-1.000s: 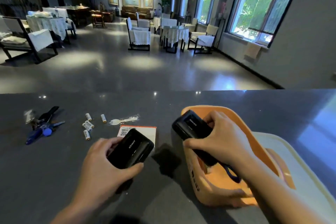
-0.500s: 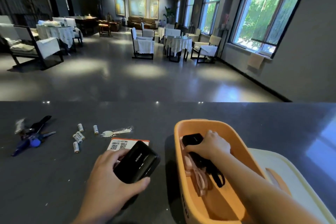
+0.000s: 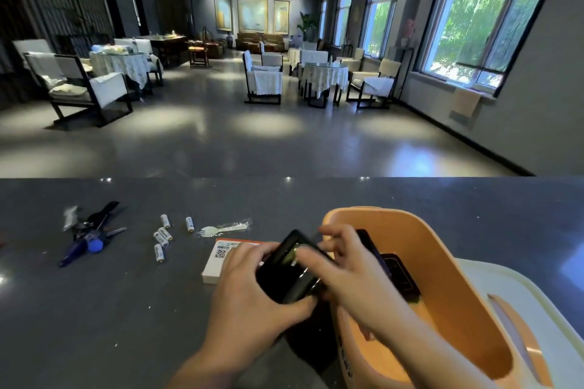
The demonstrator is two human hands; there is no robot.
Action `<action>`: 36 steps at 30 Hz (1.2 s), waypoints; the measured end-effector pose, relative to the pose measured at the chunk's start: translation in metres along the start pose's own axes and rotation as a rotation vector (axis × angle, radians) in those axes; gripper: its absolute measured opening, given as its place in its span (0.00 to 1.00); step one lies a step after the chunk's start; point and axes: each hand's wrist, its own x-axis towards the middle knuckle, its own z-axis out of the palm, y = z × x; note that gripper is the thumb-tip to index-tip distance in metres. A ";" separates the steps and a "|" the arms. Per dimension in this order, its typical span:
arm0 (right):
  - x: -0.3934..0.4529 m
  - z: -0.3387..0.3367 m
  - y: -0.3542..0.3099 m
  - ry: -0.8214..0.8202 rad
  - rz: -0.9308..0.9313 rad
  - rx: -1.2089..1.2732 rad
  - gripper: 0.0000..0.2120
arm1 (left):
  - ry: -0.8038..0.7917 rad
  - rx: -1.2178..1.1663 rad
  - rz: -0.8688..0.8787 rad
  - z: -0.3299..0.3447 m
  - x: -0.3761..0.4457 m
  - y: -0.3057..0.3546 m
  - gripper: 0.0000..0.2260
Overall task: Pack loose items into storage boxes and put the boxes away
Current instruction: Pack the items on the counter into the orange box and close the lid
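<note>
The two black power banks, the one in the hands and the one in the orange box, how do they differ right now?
The held power bank is outside the orange box, over the counter; the other power bank lies inside it. The held one is gripped by the left hand and right hand; the boxed one is untouched. The held one shows a lit patch; the boxed one looks dark. Both are black and rounded.

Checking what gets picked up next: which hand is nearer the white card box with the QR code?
Left. The left hand sits right beside the white card box, overlapping its near corner; the right hand is farther right, by the orange bin.
</note>
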 end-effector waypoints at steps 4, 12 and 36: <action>-0.010 0.002 0.004 0.116 0.022 0.163 0.24 | -0.027 -0.051 0.021 0.004 -0.002 0.015 0.28; -0.010 -0.029 -0.018 0.065 0.154 0.417 0.30 | -0.323 -0.733 -0.285 -0.005 -0.004 0.013 0.20; 0.067 -0.083 0.036 0.241 0.312 -0.826 0.41 | -0.528 -0.253 -0.153 0.042 -0.017 0.005 0.21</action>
